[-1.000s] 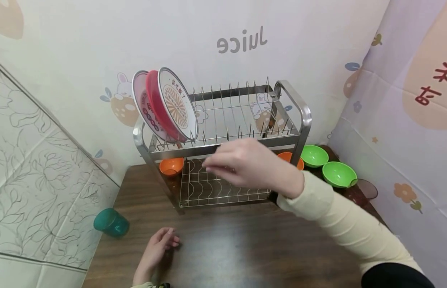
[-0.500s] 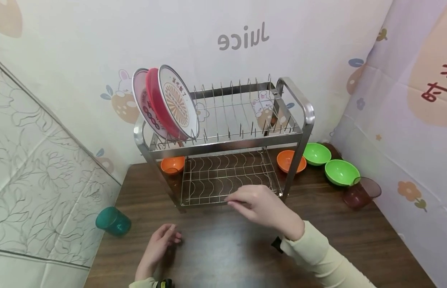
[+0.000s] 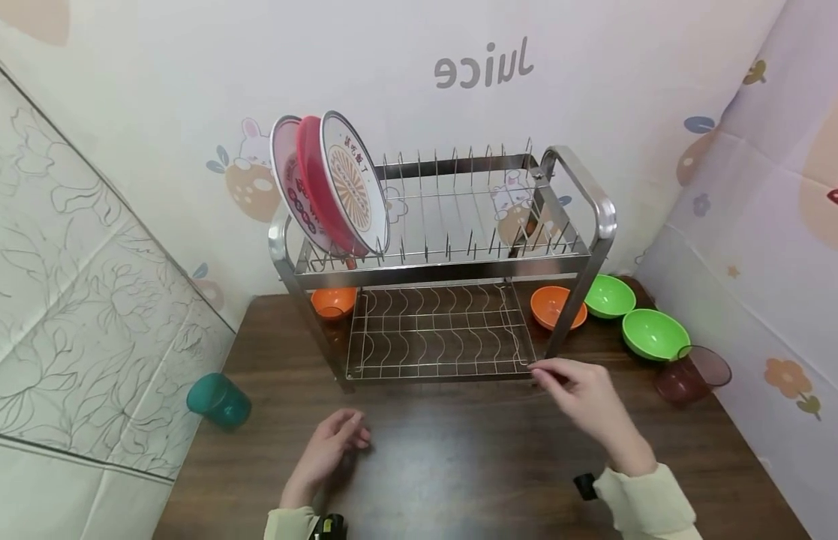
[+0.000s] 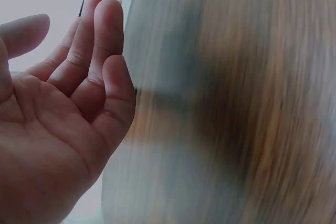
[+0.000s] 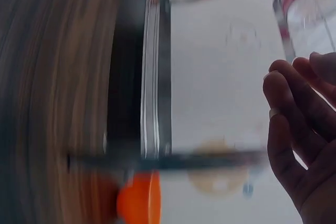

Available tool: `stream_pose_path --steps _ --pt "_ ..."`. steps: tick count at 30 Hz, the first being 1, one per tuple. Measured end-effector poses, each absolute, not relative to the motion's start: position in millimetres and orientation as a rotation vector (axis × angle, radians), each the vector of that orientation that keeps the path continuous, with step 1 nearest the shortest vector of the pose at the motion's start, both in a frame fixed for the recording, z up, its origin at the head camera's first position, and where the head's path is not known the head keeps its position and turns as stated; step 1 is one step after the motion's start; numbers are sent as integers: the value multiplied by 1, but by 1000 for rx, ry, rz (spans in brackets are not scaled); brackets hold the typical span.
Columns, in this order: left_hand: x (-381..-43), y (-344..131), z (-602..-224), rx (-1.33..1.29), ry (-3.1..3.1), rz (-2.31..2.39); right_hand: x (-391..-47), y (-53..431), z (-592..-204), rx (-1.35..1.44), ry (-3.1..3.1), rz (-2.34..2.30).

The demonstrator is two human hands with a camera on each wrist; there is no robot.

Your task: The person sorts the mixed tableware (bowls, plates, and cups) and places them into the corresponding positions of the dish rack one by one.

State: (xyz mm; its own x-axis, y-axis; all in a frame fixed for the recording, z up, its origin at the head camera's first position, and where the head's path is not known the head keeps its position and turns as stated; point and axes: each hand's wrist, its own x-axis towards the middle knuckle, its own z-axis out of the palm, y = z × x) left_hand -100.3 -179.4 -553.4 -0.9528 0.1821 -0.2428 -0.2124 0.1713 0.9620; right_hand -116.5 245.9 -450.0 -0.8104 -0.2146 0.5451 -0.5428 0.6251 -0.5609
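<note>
In the head view my right hand (image 3: 587,394) hovers in front of the dish rack's lower right corner, thumb near the fingertips and nothing held. The right wrist view shows its fingers (image 5: 286,103) loosely bent and bare. My left hand (image 3: 327,450) rests low over the table, loosely curled; its palm (image 4: 47,135) faces the left wrist camera with nothing in it. Between and beyond the hands stands the two-tier metal dish rack (image 3: 452,271). Leaning at the left of its upper tier are a white patterned plate (image 3: 354,184), a red plate (image 3: 313,169) and another patterned plate (image 3: 288,180).
A teal cup (image 3: 219,401) lies tilted at the left. On the right are an orange bowl (image 3: 554,306), green bowls (image 3: 655,334) and a dark red cup (image 3: 692,375). Another orange bowl (image 3: 334,301) sits behind the rack's left leg. Patterned walls (image 3: 115,300) border the table.
My right hand has come down from in front of the upper tier and swung right to the rack's lower right corner. My left hand has barely moved; the head view has shifted slightly.
</note>
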Motion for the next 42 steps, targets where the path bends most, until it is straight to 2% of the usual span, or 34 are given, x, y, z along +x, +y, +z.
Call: stream_pose_path --steps 15,21,31,42 --pt "-101 -169 -555 0 2179 1782 -105 357 -462 -56 -2438 665" --pt "-99 -172 -557 0 2180 1767 -108 390 -470 -211 -2513 544" --pt "-98 -174 -560 -5 2161 1798 -107 405 -480 -367 -2737 518" --pt "-97 -174 -564 -20 2155 1804 -111 412 -492 -412 -2725 497"
